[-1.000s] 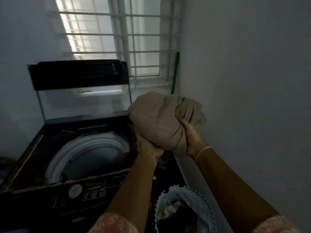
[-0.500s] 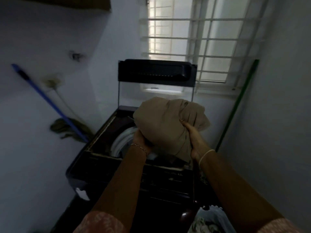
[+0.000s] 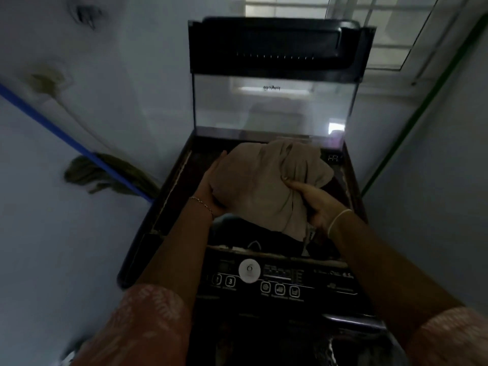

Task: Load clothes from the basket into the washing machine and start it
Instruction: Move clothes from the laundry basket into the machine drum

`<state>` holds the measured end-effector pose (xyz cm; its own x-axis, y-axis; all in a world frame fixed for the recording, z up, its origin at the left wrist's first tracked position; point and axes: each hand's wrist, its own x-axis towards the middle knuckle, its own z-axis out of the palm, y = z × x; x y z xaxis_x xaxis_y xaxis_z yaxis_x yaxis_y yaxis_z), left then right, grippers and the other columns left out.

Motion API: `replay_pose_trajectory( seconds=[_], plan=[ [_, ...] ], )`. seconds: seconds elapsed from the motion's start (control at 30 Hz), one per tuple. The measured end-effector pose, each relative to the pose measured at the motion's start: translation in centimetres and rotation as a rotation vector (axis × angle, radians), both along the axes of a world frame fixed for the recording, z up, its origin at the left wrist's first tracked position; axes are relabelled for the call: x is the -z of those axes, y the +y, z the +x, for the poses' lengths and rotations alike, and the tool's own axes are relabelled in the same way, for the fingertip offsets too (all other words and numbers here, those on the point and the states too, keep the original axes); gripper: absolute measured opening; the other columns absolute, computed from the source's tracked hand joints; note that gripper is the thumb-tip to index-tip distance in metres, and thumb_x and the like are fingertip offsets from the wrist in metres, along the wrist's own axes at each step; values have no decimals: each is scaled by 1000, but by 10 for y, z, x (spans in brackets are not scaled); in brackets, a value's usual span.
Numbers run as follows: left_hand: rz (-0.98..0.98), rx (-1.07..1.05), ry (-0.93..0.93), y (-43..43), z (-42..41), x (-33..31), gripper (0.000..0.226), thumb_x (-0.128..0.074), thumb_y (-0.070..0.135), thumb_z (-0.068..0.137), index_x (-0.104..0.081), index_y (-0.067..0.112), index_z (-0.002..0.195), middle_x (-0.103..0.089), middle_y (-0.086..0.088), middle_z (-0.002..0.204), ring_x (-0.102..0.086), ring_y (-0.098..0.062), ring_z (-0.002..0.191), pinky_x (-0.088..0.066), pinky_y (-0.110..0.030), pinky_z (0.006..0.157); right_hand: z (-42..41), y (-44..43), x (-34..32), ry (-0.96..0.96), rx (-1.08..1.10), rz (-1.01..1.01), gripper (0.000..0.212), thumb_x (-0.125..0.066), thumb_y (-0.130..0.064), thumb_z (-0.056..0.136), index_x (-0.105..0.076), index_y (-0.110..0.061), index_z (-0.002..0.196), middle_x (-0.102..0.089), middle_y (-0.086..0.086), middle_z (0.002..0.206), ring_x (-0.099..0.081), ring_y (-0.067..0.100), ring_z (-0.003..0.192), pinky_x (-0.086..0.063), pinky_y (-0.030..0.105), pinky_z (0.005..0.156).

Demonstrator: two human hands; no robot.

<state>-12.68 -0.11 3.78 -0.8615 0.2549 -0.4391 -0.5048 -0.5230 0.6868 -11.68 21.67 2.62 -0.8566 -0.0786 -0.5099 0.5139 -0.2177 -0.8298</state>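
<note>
Head view: the beige bundle of clothes hangs right over the washing machine opening, nearer its back edge. The left hand clasps its left side and the right hand has fingers clenched in the near-right folds. I'd say the drop is straight down.

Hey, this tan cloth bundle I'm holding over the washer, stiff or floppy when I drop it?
Probably floppy: the tan bundle creases where the right hand bunches it, and a tail hangs below. Likely light for its bulk, since the left hand merely cups its side. It should slump, not roll, into the washer.
</note>
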Motion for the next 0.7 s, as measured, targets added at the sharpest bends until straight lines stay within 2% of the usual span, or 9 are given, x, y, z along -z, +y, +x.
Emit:
replay_pose_trajectory(
  seconds=[0.1, 0.17, 0.23, 0.3, 0.4, 0.47, 0.53, 0.6, 0.7],
  plan=[
    [-106, 71, -104, -11, -29, 29, 38, -42, 40, 96, -73, 19, 89, -72, -1, 92, -64, -20, 91, -47, -32, 90, -17, -9, 23, -80, 1, 6, 50, -80, -32, 71, -66, -15, 115, -70, 10, 113, -66, 29, 103, -56, 42, 81],
    [-290, 193, -113, -13, -47, 50, 23, -40, 18, 97, -62, 15, 90, -70, 1, 73, -65, -15, 78, -51, -23, 74, -28, -13, 39, -139, 5, 26, 36, -76, -25, 77, -66, -14, 109, -70, 10, 109, -66, 28, 100, -55, 41, 80],
    [-484, 306, -191, -13, -61, 69, 18, -43, 8, 91, -60, 7, 84, -66, -6, 68, -60, -20, 73, -49, -26, 66, -40, -16, 55, -204, -23, 76, 54, -82, -27, 67, -64, -14, 116, -69, 10, 113, -65, 29, 101, -55, 43, 83],
    [-653, 412, -255, -12, -75, 92, 19, -45, 8, 91, -62, 2, 86, -66, -14, 80, -59, -26, 75, -51, -32, 74, -51, -20, 71, -284, -55, 153, 70, -86, -30, 59, -60, -15, 123, -68, 9, 116, -65, 31, 103, -54, 47, 85],
    [-831, 527, -274, -6, -96, 125, 35, -50, 10, 94, -54, -4, 125, -61, -21, 118, -59, -37, 105, -47, -45, 95, -68, -23, 102, -327, -48, 210, 58, -80, -23, 72, -58, -15, 126, -64, 9, 120, -61, 33, 105, -52, 49, 88],
    [-886, 592, -260, 1, -107, 146, 44, -50, 13, 96, -44, -1, 138, -51, -21, 136, -51, -39, 122, -42, -47, 103, -77, -30, 123, -352, -26, 237, 53, -77, -18, 77, -57, -13, 126, -63, 8, 115, -61, 31, 100, -52, 44, 83],
    [-966, 686, -234, 6, -115, 168, 48, -46, 18, 99, -37, 3, 143, -42, -20, 145, -44, -38, 130, -38, -48, 108, -84, -37, 143, -388, -31, 285, 53, -76, -16, 78, -57, -11, 127, -63, 8, 109, -59, 25, 87, -50, 36, 73],
    [-1033, 758, -226, 9, -116, 187, 48, -42, 19, 101, -33, 3, 145, -38, -21, 147, -40, -38, 132, -35, -48, 109, -87, -41, 162, -445, -62, 322, 64, -77, -16, 76, -51, -9, 134, -61, 13, 121, -60, 27, 90, -51, 34, 68],
    [-1028, 820, -274, 8, -111, 210, 43, -42, 15, 101, -39, 2, 142, -42, -21, 144, -44, -40, 128, -38, -48, 103, -86, -37, 177, -511, -156, 422, 62, -73, -14, 81, -47, -4, 136, -52, 13, 132, -53, 37, 117, -48, 43, 87]
  ],
)
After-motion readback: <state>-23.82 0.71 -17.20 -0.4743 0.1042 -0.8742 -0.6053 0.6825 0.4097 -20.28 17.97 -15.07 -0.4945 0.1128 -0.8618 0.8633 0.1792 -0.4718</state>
